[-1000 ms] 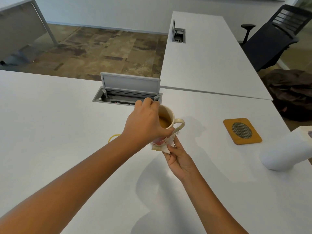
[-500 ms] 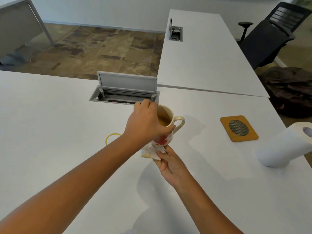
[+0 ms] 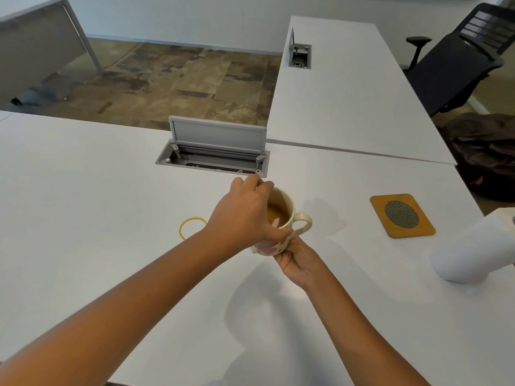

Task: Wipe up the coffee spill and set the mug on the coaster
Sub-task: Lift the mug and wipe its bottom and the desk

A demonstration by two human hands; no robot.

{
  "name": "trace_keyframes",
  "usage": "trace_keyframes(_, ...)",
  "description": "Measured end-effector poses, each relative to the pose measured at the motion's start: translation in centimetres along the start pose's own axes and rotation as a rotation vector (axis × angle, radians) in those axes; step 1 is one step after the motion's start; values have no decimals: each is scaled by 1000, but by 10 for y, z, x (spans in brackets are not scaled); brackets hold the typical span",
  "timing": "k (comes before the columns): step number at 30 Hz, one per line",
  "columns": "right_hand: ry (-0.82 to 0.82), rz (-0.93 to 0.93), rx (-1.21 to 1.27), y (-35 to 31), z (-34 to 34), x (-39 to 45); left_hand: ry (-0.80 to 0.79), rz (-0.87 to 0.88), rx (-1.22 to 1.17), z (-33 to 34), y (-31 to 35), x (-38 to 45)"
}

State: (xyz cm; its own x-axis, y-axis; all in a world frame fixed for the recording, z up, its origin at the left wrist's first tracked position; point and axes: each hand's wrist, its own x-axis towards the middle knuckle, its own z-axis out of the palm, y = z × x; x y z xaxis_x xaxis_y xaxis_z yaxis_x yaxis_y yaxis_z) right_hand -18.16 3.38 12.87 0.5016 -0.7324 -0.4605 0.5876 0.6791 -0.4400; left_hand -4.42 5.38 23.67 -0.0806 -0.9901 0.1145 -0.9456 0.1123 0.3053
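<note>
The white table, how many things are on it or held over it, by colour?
Cream: 1, the cream ceramic mug of coffee
Orange: 1, the square orange coaster
Yellow: 1, the thin yellow ring
White: 1, the white paper towel roll
Total: 4

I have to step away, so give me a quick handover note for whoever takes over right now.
Left hand grips the mug from above, lifted off the desk, coffee inside.
Right hand is under the mug's base; any wipe there is hidden.
Coaster sits bare to the right, paper towel roll beyond it.
A yellow coffee ring remains left of the mug.
Left: wipe that ring, set mug on coaster.
</note>
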Motion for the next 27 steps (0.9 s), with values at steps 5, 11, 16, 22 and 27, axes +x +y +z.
trace_keyframes(5, -26, -24, -26, -2, -7, -5, 35, -40, 23, 6, -2, -4)
trace_keyframes(11, -20, -63, -12, 6, -8, -12, 58, -102, 7, 10, -7, -2)
trace_keyframes(16, 5, -133, -1, 24, -3, -17, 69, -128, 24, 12, -11, 3)
trace_keyframes(22, 5, -122, -49, 49, 13, -15, 73, -155, 29, 15, -13, 2)
trace_keyframes(27, 7, -30, 8, 58, 11, -3, 86, -166, 35, 15, -12, -1)
